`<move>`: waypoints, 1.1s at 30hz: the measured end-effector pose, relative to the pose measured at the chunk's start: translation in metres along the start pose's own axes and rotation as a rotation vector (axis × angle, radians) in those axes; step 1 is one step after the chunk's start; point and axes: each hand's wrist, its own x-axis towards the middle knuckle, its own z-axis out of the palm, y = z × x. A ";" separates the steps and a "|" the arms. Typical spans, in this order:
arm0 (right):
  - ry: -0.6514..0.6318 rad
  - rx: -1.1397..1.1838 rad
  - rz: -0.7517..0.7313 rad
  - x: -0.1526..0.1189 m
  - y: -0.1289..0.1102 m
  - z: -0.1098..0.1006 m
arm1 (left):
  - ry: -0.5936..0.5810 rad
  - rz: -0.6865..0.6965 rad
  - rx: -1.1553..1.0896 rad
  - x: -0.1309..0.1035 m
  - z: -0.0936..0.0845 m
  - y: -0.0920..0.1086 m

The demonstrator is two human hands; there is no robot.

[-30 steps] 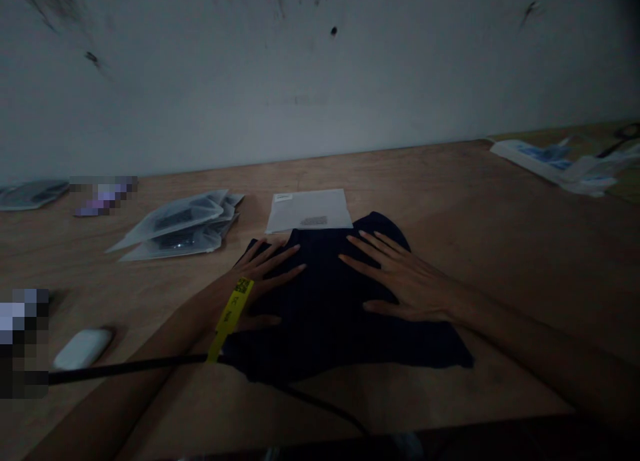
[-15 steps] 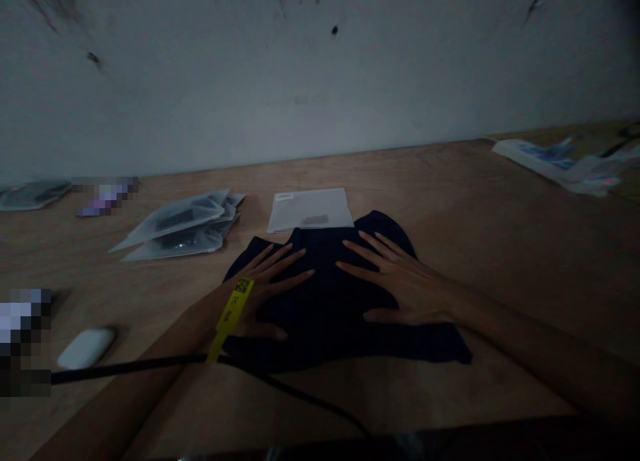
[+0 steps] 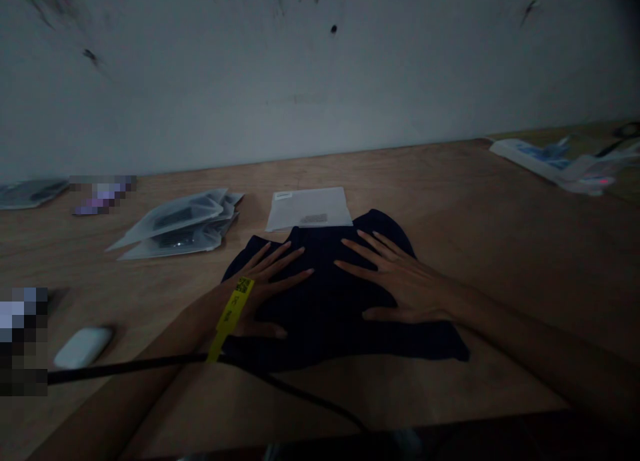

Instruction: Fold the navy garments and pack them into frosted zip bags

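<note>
A dark navy piece of cloth (image 3: 325,314) lies spread on the wooden table; its exact kind of garment is hard to make out in the dim light. My left hand (image 3: 267,281) rests flat on its left part with fingers spread. On the right part, my right hand (image 3: 395,274) also lies flat, fingers apart and pointing up and left. Neither hand grips the cloth. Just beyond the cloth's far edge is a flat white plastic bag (image 3: 311,207) with a small label and printed text, the cloth touching its near edge.
Stacked clear bags (image 3: 183,224) with dark contents lie left of the white bag. A white rounded case (image 3: 84,347) sits at the lower left. A black cable (image 3: 150,365) with a yellow tag (image 3: 233,317) crosses the near view. Plastic packaging (image 3: 555,164) lies far right, before the wall (image 3: 300,81).
Both hands and the cloth stay in place. Only the view has shifted very slightly.
</note>
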 end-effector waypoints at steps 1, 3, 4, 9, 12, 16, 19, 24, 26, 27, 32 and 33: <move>0.000 -0.007 0.000 0.000 0.000 -0.001 | -0.003 -0.002 -0.001 0.000 0.000 0.000; 0.028 -0.019 -0.005 0.001 -0.002 -0.003 | -0.009 -0.007 0.000 0.000 0.000 0.001; 0.059 -0.018 -0.017 0.001 -0.002 -0.004 | -0.011 -0.009 0.003 0.001 0.000 0.001; 0.272 0.058 -0.258 -0.001 -0.010 -0.009 | 0.099 0.095 -0.018 -0.002 -0.007 0.008; 0.272 0.109 -0.388 -0.001 -0.018 -0.006 | 0.214 0.204 -0.128 -0.005 -0.011 0.018; 0.192 0.096 -0.419 -0.001 -0.030 -0.001 | 0.142 0.256 -0.239 0.002 -0.013 0.039; 0.149 0.046 -0.413 -0.002 -0.033 -0.001 | 0.060 0.224 -0.238 0.010 -0.012 0.049; 0.117 0.145 -0.372 -0.001 -0.028 -0.005 | 0.105 0.242 -0.414 0.007 -0.008 0.041; 0.068 0.249 -0.340 0.000 -0.024 -0.008 | 0.138 0.225 -0.516 0.000 -0.005 0.032; 0.037 0.286 -0.323 0.000 -0.022 -0.009 | 0.156 0.191 -0.559 -0.003 -0.004 0.027; -0.037 0.417 -0.271 -0.002 -0.017 -0.014 | 0.113 0.188 -0.721 -0.014 -0.004 0.005; -0.050 0.462 -0.260 -0.003 -0.016 -0.015 | 0.083 0.193 -0.749 -0.015 -0.005 0.001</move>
